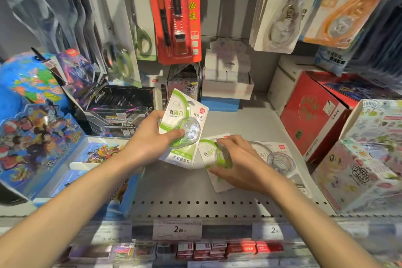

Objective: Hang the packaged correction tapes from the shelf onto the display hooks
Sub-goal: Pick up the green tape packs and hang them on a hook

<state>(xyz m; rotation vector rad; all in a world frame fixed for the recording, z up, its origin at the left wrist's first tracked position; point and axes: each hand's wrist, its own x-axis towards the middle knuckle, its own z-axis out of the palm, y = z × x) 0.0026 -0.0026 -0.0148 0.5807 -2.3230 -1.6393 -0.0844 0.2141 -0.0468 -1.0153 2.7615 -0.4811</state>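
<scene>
A grey metal shelf point(217, 193) with rows of punched holes along its near edge fills the middle. A pale back panel point(230, 6) rises at the far side. White price labels point(177, 230) sit along the near rail. Lighting is soft and even.

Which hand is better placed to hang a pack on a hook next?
Left, probably. The left hand already holds a green correction tape pack lifted off the shelf, its top end pointing up toward the hanging display. The right hand is down on a second green pack lying on the shelf.
</scene>
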